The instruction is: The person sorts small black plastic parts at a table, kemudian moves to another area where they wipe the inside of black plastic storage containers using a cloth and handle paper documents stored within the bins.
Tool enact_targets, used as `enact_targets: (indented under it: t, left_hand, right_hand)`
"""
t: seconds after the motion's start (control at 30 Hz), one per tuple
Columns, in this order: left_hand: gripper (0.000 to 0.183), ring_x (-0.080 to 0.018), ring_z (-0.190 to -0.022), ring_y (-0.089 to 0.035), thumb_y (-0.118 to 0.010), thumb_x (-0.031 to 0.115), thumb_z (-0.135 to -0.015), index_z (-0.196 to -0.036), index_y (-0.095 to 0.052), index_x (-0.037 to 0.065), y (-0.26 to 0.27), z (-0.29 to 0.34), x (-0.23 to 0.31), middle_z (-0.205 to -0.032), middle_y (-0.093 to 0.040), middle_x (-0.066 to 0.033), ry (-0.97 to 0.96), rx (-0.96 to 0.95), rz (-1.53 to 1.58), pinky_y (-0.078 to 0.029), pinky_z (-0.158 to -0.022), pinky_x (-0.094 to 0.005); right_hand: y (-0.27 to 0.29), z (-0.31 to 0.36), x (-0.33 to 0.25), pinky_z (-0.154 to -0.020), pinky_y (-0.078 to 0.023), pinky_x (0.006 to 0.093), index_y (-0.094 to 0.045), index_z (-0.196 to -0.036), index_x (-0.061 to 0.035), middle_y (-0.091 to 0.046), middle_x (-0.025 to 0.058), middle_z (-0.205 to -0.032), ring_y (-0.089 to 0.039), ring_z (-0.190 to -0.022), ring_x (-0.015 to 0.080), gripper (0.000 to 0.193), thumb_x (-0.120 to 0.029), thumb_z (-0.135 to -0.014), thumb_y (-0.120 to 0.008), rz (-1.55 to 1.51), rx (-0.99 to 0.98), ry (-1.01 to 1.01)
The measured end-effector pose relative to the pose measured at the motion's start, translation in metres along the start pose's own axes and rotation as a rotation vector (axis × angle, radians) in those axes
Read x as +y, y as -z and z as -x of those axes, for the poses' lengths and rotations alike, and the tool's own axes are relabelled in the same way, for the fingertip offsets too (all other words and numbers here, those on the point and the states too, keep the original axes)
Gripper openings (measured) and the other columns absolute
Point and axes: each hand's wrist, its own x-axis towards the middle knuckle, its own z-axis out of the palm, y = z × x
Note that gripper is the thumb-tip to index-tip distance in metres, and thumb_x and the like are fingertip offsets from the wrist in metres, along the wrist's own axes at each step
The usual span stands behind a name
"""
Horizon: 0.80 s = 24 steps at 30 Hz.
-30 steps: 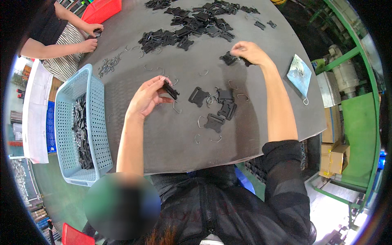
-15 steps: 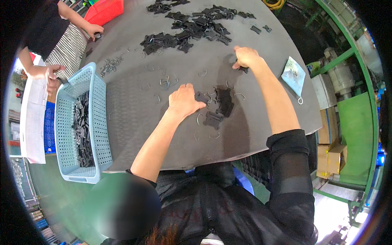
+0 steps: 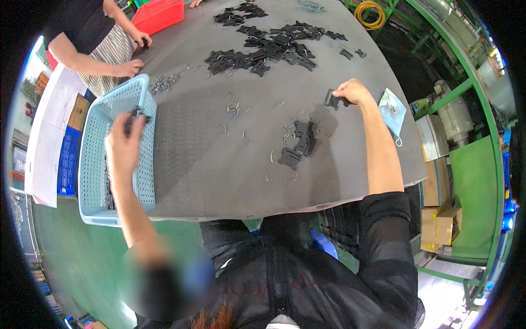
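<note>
Left hand (image 3: pixel 123 143) sits over the rim of the blue basket (image 3: pixel 93 164), left of frame, fingers pinched on a small black part (image 3: pixel 133 117) that hangs just above the basket opening. Right hand (image 3: pixel 355 92) is at the right of the table, fingers closed on another black part (image 3: pixel 333 100) that lies on the grey mat (image 3: pixel 219 164). I read the step as dropping the left piece into the basket while the right picks up the next one. To do it well I'd open the fingers only once the piece is fully inside the rim, not on the edge, and lift the right piece clean off the mat so it doesn't drag the wire clips (image 3: pixel 235 109) scattered around it.

A small pile (image 3: pixel 298 145) of black parts lies mid-table near the right forearm; a bigger heap (image 3: pixel 263 46) sits at the top. Another person's hand (image 3: pixel 130 68) rests at the upper left beside a red bin (image 3: pixel 159 15). A face mask (image 3: pixel 392 109) lies at the right table edge.

Versus half a second ago — the left hand was at the mid-table pile, and is now across at the basket. The right hand has barely shifted, same spot, same grasp.
</note>
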Motion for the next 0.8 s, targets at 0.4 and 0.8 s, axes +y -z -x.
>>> enact_targets:
  t: [0.4, 0.8]
  left_hand:
    - [0.015, -0.0325, -0.090, -0.054, -0.058, 0.017, -0.082, -0.090, -0.056, 0.004, 0.032, 0.064, -0.025, -0.091, -0.057, -0.0136, -0.165, 0.041, -0.188, -0.044, -0.075, -0.0408]
    - [0.013, -0.0271, -0.075, -0.060, -0.061, 0.012, -0.077, -0.088, -0.061, 0.007, -0.074, 0.130, 0.038, -0.082, -0.059, -0.0103, -0.313, -0.488, 0.298, -0.048, -0.068, -0.0369]
  right_hand:
    - [-0.124, 0.091, -0.315, -0.054, -0.046, 0.0278, -0.067, -0.093, -0.0039, -0.063, 0.0037, -0.066, -0.056, -0.056, 0.0137, 0.039, -0.039, -0.079, -0.063, -0.257, -0.162, 0.648]
    - [-0.144, 0.105, -0.261, -0.076, -0.048, 0.0361, -0.061, -0.100, -0.0067, -0.063, 0.0109, -0.095, -0.061, -0.089, 0.0244, 0.031, -0.026, -0.076, -0.066, -0.062, -0.030, 0.675]
